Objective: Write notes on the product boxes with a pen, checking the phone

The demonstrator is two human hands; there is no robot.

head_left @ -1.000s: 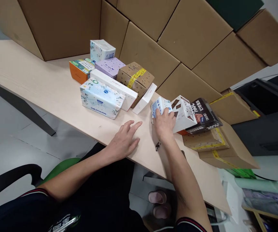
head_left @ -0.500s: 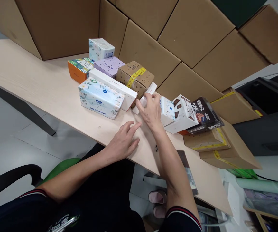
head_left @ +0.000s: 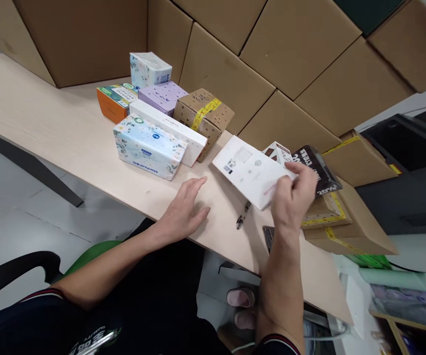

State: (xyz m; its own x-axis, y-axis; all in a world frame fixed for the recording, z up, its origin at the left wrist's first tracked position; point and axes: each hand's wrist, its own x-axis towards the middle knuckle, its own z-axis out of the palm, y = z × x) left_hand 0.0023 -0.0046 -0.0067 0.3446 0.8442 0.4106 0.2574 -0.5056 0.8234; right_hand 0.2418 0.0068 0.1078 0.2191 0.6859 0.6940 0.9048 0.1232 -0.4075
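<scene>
Right hand: right of centre in the frame, fingers bent round the right end of the white box, gap narrowed to the box's thickness. Knuckles face up and right. Right forearm rises almost vertically from the bottom edge, passing over the near edge of the table.

White box: centre-right of the frame, tilted, broad printed face toward the camera. Its far left corner points to frame centre. Contact with the table under it: cannot tell. It covers part of the windowed box behind; the black pack lies just beyond the right hand's fingers.

Left hand: just below and left of centre, nothing held. Fingers loosely bent, pointing up and right; thumb spread well away from the index finger, wide gap. Fingertip contact with the table: cannot tell. Left forearm slopes up from lower left.

Pen: on the table between the two hands, below the white box. Dark flat item: beside the right forearm, partly hidden by it.

Upper left of centre, a group: tissue pack in front, long box touching behind it, then purple box and taped box; orange box at its left end.
</scene>
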